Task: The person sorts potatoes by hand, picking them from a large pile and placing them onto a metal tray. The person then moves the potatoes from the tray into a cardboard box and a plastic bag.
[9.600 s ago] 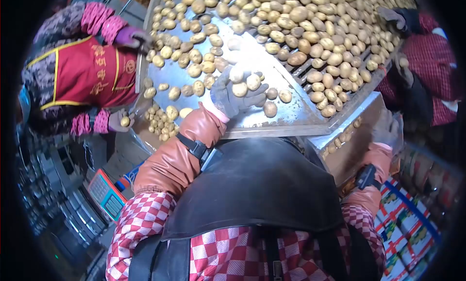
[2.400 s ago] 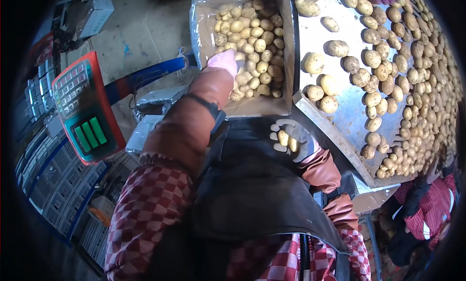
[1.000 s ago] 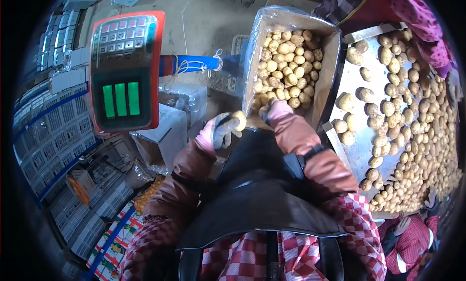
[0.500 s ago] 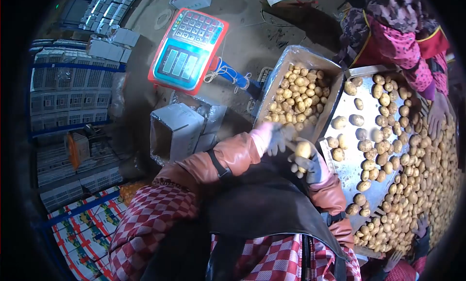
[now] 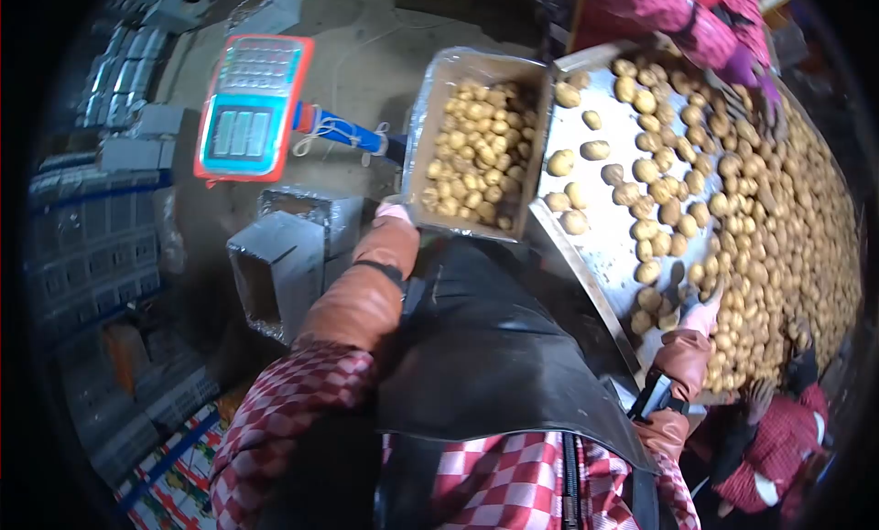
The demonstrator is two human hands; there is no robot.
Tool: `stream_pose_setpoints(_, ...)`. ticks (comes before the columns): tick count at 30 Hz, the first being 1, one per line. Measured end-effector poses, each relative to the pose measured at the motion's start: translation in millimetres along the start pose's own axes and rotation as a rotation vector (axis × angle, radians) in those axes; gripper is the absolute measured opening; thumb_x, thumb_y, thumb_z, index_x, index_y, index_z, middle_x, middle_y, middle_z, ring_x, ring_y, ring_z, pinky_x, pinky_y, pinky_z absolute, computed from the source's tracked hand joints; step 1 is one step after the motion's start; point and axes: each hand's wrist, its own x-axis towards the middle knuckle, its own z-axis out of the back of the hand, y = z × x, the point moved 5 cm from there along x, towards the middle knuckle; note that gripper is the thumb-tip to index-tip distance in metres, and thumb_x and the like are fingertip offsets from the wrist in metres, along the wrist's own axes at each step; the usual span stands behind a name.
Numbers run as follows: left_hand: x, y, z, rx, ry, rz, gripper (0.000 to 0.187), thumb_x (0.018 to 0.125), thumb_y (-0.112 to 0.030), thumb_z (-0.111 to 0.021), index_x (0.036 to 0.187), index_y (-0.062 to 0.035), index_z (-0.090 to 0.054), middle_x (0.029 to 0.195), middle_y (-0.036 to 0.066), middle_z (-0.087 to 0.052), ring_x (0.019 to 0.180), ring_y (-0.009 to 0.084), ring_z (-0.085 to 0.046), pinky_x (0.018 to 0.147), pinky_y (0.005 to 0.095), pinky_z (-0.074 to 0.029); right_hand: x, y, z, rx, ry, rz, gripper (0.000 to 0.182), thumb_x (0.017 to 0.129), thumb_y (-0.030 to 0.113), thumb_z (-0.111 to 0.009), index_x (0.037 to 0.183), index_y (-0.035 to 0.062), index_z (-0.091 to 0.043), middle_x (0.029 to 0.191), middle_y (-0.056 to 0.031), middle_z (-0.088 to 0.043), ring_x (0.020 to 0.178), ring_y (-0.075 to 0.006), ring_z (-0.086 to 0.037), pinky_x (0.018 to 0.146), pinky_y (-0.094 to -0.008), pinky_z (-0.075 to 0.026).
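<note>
My left hand [image 5: 395, 211], in a pale glove, is at the lower left corner of a plastic-lined box [image 5: 423, 100]. Its fingers are hidden by the box side, so their grip does not show. Small potatoes [image 5: 481, 150] fill much of that box. My right hand [image 5: 701, 312], gloved with greyish fingertips, reaches over the lower part of a metal sorting tray [image 5: 586, 178]. Its fingers look apart, beside loose potatoes [image 5: 649, 299] and the edge of a big potato heap [image 5: 778, 246]. No potato shows clearly in its grasp.
A red-framed scale [image 5: 245, 109] stands left of the box on a blue post. Cartons [image 5: 279, 265] lie below it. Another person's purple-gloved hand [image 5: 740, 68] is over the potatoes at top right; a co-worker in red [image 5: 774, 448] has hands at the heap's lower edge.
My hands have parted. The right went from near the box, where it held a potato, to the tray's potatoes; the left moved to the box corner. The view has shifted.
</note>
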Motion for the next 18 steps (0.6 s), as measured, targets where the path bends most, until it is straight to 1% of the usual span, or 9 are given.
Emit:
stream_pose_setpoints(1,-11,-21,22,0.334,0.033,0.089,0.029,0.1,-0.023,-0.047,0.115,-0.0165,-0.071,0.108,0.001,-0.071,0.097,0.018,-0.068,0.083,0.0357,-0.054,2,2,4,-0.156,-0.062,0.041,0.067,0.091,-0.001,-0.065,0.151,0.0102,-0.038,0.149,-0.016,-0.044,0.13,-0.0292,-0.049,0.106,-0.0353,-0.043)
stream_pose_setpoints(3,-68,-116,61,-1.634,-0.185,0.104,0.027,0.096,-0.024,-0.052,0.112,-0.0157,-0.072,0.099,0.007,-0.071,0.091,0.0221,-0.068,0.077,0.0383,-0.054,-18,25,-17,0.15,-0.042,0.16,0.066,0.09,-0.007,-0.063,0.149,0.0082,-0.04,0.147,-0.0162,-0.045,0.129,-0.0273,-0.051,0.103,-0.0352,-0.046)
stream_pose_setpoints(5,-46,-153,12,-1.859,-0.171,0.3,0.027,0.094,-0.021,-0.053,0.114,-0.0149,-0.071,0.09,0.008,-0.069,0.078,0.0213,-0.065,0.068,0.0357,-0.053,-55,70,-57,0.621,0.01,-0.005,0.067,0.087,-0.014,-0.06,0.148,0.0074,-0.042,0.144,-0.0139,-0.047,0.129,-0.0245,-0.05,0.103,-0.0343,-0.045)
stream_pose_setpoints(7,-105,-279,56,-1.096,0.419,-0.06,0.028,0.096,-0.015,-0.048,0.112,-0.0034,-0.068,0.093,0.009,-0.069,0.076,0.0184,-0.062,0.065,0.0291,-0.049,-60,82,-83,0.38,0.077,0.111,0.071,0.082,-0.02,-0.056,0.147,0.008,-0.044,0.143,-0.0129,-0.047,0.13,-0.0237,-0.049,0.105,-0.0351,-0.044)
stream_pose_setpoints(9,-126,-320,52,-1.149,0.733,0.13,0.026,0.094,-0.014,-0.052,0.11,-0.0022,-0.068,0.094,0.009,-0.069,0.078,0.017,-0.063,0.064,0.0268,-0.047,-84,114,-101,0.475,0.241,0.209,0.067,0.083,-0.021,-0.05,0.145,0.0038,-0.046,0.145,-0.0151,-0.045,0.139,-0.0229,-0.039,0.11,-0.037,-0.04)
stream_pose_setpoints(10,-115,-308,41,-1.138,0.595,0.027,0.024,0.094,-0.013,-0.052,0.108,-0.0033,-0.069,0.09,0.007,-0.069,0.077,0.0173,-0.063,0.061,0.0271,-0.046,-85,115,-102,0.365,0.258,0.207,0.065,0.084,-0.021,-0.047,0.145,0.003,-0.045,0.147,-0.0152,-0.044,0.139,-0.0231,-0.039,0.11,-0.037,-0.04)
stream_pose_setpoints(11,-84,-266,-5,-1.592,0.349,0.421,0.024,0.096,-0.014,-0.051,0.109,-0.0066,-0.069,0.09,0.007,-0.069,0.077,0.0169,-0.062,0.061,0.0281,-0.046,-85,114,-102,0.263,0.266,0.207,0.064,0.086,-0.021,-0.044,0.145,0.0022,-0.044,0.148,-0.0153,-0.043,0.139,-0.0233,-0.039,0.11,-0.037,-0.04)
stream_pose_setpoints(13,-81,-206,-11,-0.798,0.669,0.281,0.024,0.099,-0.017,-0.048,0.107,-0.0131,-0.071,0.093,0.008,-0.07,0.078,0.0192,-0.064,0.066,0.0314,-0.051,-87,113,-94,0.568,0.284,0.035,0.059,0.091,-0.017,-0.043,0.146,0.0029,-0.043,0.148,-0.0157,-0.044,0.133,-0.0248,-0.046,0.108,-0.0367,-0.042)
stream_pose_setpoints(18,-97,-172,-28,-0.763,0.692,0.322,0.025,0.1,-0.02,-0.048,0.108,-0.0154,-0.07,0.094,0.008,-0.071,0.079,0.0195,-0.065,0.068,0.0321,-0.052,-97,114,-90,0.336,0.283,0.072,0.047,0.097,-0.005,-0.05,0.144,0.0013,-0.046,0.14,-0.0163,-0.053,0.123,-0.0247,-0.055,0.103,-0.0345,-0.044)
